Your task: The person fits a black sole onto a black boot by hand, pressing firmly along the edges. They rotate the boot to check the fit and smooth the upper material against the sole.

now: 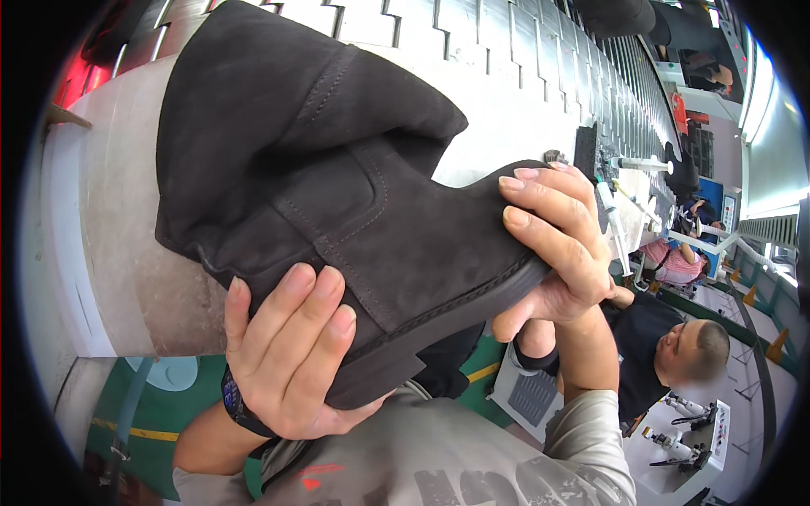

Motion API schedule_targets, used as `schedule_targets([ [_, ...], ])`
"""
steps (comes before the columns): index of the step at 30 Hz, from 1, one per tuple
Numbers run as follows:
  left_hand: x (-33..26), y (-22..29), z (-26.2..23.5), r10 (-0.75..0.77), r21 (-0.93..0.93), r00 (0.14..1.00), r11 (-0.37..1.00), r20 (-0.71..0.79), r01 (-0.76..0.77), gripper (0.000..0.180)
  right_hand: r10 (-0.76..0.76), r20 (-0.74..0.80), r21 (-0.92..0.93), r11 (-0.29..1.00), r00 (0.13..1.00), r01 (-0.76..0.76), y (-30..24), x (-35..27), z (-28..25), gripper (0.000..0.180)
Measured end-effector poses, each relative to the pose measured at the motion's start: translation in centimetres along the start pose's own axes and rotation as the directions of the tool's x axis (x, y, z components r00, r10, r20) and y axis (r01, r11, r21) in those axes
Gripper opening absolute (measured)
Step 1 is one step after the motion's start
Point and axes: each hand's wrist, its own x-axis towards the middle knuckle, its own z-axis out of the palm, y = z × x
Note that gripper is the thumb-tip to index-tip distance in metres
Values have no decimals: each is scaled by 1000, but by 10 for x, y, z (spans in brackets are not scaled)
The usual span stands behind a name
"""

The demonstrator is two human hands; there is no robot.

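A dark brown suede-like boot (pixel 405 223) lies on its side between my hands, its sole edge turned toward me and its soft shaft spread to the upper left. My left hand (pixel 291 363) grips the heel end, fingers flat on the upper and thumb under the heel. Around the toe, my right hand (pixel 561 236) is closed, fingertips over the top and thumb against the sole. Stitched seams run across the boot's side. The underside of the sole is mostly hidden.
Behind the boot stretches a slatted metal conveyor (pixel 506 51). A worn pale table end (pixel 126 253) lies at left. Syringe-like applicators (pixel 614 223) and a black brush (pixel 585 148) sit beyond my right hand. A co-worker in black (pixel 645 354) sits at right, near a white machine (pixel 683 447).
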Motion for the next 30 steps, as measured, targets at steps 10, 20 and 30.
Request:
schedule_targets([
  [10,2,4,11,-27,13,997,1000,-72,27,68,215,245,-9,976,945,-220,-22,28,-30,86],
  [20,10,48,49,-114,-1,993,993,29,114,99,280,-140,-273,911,950,-309,-7,7,-22,109],
  [30,130,32,12,115,-23,984,993,139,-113,88,643,-368,528,739,672,-418,-1,8,2,50],
])
